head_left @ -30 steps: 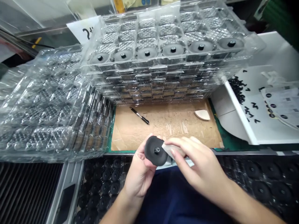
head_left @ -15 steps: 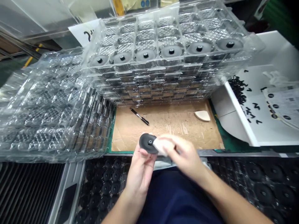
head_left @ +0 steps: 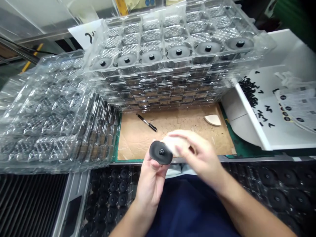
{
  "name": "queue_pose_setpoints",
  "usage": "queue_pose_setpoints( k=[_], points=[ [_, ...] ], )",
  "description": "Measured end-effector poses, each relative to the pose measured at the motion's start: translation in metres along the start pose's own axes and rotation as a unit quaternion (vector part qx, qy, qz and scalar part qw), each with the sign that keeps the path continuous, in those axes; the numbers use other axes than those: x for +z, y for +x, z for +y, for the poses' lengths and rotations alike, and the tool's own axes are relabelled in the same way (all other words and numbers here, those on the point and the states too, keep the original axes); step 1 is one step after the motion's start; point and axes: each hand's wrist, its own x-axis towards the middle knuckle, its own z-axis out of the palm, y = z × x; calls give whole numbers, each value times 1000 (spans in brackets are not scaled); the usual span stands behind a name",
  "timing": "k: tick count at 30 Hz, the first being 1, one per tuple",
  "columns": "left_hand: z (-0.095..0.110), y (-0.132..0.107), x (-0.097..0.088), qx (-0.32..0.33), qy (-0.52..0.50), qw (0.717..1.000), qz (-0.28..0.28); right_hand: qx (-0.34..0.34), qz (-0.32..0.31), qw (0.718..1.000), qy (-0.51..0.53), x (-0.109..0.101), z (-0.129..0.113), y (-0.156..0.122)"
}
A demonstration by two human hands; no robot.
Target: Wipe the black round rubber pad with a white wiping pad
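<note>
My left hand [head_left: 151,181] is closed around a black round disc [head_left: 156,157] with a small hub at its centre, its face turned up toward me. In my right hand [head_left: 203,156] is a white pad [head_left: 174,144], smeared by motion, at the disc's upper right edge. Whether pad and disc touch, I cannot tell. Beyond both hands, a black pen [head_left: 146,122] and a cream wedge-shaped pad [head_left: 212,120] lie on the cardboard sheet [head_left: 177,120].
Stacked clear plastic trays [head_left: 163,70] stand at the back, black discs in the top tray's front row. More clear trays [head_left: 49,108] are piled at left. A white bin [head_left: 278,138] at right holds small black parts [head_left: 248,92]. Trays of black discs [head_left: 112,197] sit below the bench edge.
The white pad has moved up and right, from over the disc's right side to its upper edge. My left hand and the disc have shifted slightly right.
</note>
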Motion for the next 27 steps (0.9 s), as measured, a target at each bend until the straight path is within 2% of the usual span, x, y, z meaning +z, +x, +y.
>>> queue_pose_setpoints(
  k=[2, 5, 6, 8, 9, 10, 13, 14, 15, 18, 20, 22, 24, 25, 27],
  points=[
    [2, -1, -1, -13, 23, 1000, -14, -78, -34, 996, 11, 0, -23, 2],
    [5, -2, -2, -37, 44, 998, -20, -94, -137, 986, 4, 2, -35, 2],
    [6, -2, -1, -39, 45, 998, -23, -97, -139, 985, -5, 3, -35, 3],
    [7, -2, -1, -37, 43, 998, -35, -118, -74, 990, -28, 6, -33, 1],
    [8, -2, -1, -36, 45, 998, -38, -119, -46, 991, -32, 7, -31, -2],
    [10, -2, -1, -36, 44, 998, -35, -110, -49, 993, -22, 7, -28, -6],
    [15, -2, -3, -25, 22, 999, -1, -40, -178, 983, 34, 2, -14, -28],
    [17, -2, -3, -19, 11, 1000, 9, -12, -200, 979, 43, -1, -9, -35],
    [18, -2, -4, -16, 2, 1000, 14, 12, -195, 980, 42, -5, -5, -40],
    [15, -2, -1, -26, -2, 1000, 2, 43, -106, 993, 25, -13, -6, -40],
    [11, -3, 1, -28, 7, 1000, -12, 6, -68, 997, 21, -13, -18, -28],
    [9, -5, 2, -22, 22, 999, -20, -71, -41, 997, 17, -10, -30, -13],
    [11, -6, 0, -16, 34, 999, -17, -122, -48, 991, 16, -6, -33, -5],
    [13, -7, -1, -15, 35, 999, -10, -122, -75, 989, 21, -5, -29, -5],
    [18, -6, -5, -8, 25, 1000, 14, -64, -139, 988, 24, -5, -8, -13]
  ],
)
